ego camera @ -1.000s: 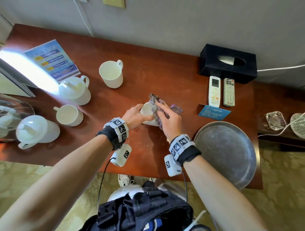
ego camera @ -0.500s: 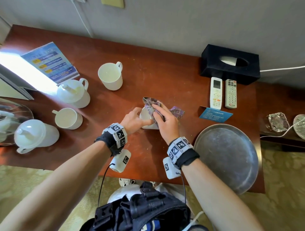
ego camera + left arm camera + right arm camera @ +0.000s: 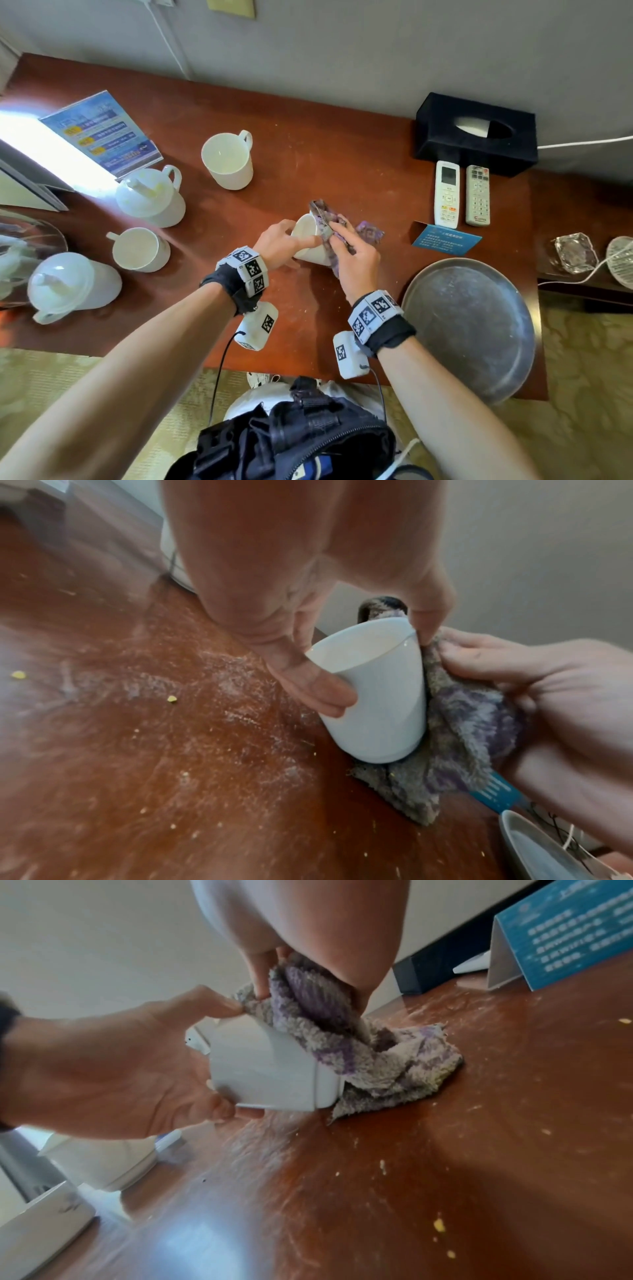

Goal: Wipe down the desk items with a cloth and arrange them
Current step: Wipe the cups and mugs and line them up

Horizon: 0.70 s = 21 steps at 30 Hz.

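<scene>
Cup [image 3: 310, 240], white and handleless from what shows, sits tilted near the middle of a reddish wooden desk [image 3: 342, 164], its open mouth leaning toward the person's left. The left hand [image 3: 279, 245] grips it, thumb curled against the near wall and fingertips hooked over the rim. The right hand [image 3: 356, 260] pinches a fuzzy purple and grey cloth [image 3: 329, 222] and presses it against the cup's right side; the loose tail of the cloth trails onto the desk beside the base.

The step in hand looks like wiping this cup's outer wall. Judging by the layout, the task is early: 2 lidded white pots [image 3: 150, 198] and 2 open mugs [image 3: 227, 161] stand well apart on the left side, and pale dust and yellow crumbs speckle the wood around the cup.

A round metal tray [image 3: 469, 329] lies bare on the right, near the front edge. 2 remote controls [image 3: 462, 195] lie side by side in front of a black tissue box [image 3: 476, 133], with a small blue card [image 3: 445, 238] between them and the tray.

The next move probably calls for turning the cup in the left hand so the cloth reaches the unwiped side and the inside, then setting it upright somewhere tidy, perhaps on the tray. The tilted cup could slip if the left grip loosens
</scene>
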Each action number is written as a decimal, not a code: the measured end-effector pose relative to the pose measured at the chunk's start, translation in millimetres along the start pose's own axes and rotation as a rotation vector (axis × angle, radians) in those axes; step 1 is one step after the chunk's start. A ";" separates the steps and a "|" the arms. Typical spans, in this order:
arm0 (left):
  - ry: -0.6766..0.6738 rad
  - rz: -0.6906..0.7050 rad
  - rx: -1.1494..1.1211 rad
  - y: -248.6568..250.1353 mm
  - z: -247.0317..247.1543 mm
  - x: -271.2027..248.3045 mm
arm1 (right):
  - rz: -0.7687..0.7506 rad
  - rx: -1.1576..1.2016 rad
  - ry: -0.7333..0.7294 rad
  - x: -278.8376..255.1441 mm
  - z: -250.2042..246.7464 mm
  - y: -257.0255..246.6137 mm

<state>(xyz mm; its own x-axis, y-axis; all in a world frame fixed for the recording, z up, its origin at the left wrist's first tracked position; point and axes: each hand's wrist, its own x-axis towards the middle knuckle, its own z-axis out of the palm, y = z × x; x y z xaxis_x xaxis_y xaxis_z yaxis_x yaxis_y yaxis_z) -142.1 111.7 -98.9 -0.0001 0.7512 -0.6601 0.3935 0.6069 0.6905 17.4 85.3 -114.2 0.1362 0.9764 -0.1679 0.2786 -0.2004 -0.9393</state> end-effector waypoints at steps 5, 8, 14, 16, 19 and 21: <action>-0.012 -0.013 -0.050 5.5 -1.7 2.0 | 0.132 0.049 0.054 30.9 2.0 -5.7; -0.032 -0.024 -0.066 9.6 -3.9 2.3 | 0.183 0.023 0.007 44.9 -2.6 -11.4; -0.032 -0.046 -0.064 4.6 -7.9 4.5 | 0.193 -0.023 -0.079 51.0 -5.1 -11.7; -0.031 -0.039 -0.036 4.5 -7.4 4.3 | 0.193 -0.017 -0.083 51.3 -6.2 -10.5; -0.029 -0.024 -0.011 5.0 -6.3 3.9 | 0.205 -0.007 -0.064 53.1 -6.1 -10.0; -0.035 -0.009 0.026 5.2 -5.1 4.5 | 0.204 -0.004 -0.052 52.2 -2.1 -12.6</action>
<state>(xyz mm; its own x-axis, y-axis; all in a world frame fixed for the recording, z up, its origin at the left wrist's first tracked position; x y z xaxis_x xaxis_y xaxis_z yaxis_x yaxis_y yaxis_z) -144.8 119.6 -96.8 0.0282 0.7361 -0.6762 0.4176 0.6060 0.6770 22.9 138.6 -110.5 0.1409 0.9185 -0.3696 0.2546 -0.3944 -0.8830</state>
